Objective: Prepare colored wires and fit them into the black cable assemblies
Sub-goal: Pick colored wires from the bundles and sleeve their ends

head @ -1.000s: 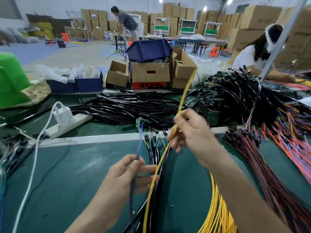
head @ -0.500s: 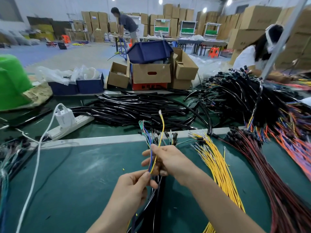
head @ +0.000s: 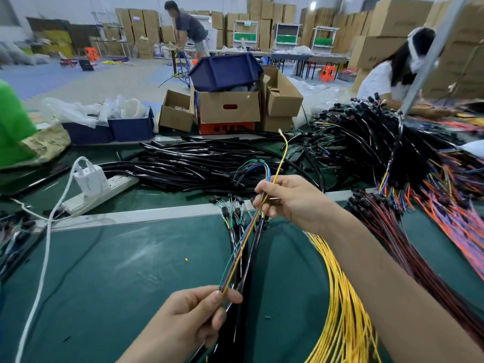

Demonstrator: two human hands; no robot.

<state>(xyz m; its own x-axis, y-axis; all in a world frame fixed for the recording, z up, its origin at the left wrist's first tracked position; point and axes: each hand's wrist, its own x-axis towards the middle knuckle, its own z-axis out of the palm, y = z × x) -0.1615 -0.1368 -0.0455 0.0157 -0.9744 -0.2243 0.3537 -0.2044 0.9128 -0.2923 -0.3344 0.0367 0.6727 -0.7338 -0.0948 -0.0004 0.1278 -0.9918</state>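
Pinches the colored wires (head: 242, 244) low with the left hand (head: 193, 314), higher with the right hand (head: 294, 203). Slanting up and away over the black cable assemblies (head: 248, 271), yellow end past the right hand. Room on the desk (head: 125, 279) left of both hands.

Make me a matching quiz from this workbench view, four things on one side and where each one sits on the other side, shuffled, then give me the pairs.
Things:
1. blue bin
2. power strip
3. yellow wire bundle
4. single yellow wire

Places:
A. lying on the green mat, near right
B. held between the left hand and the right hand
C. on top of a cardboard box
D. at the left, with a white charger plugged in

Pairs: 1-C, 2-D, 3-A, 4-B
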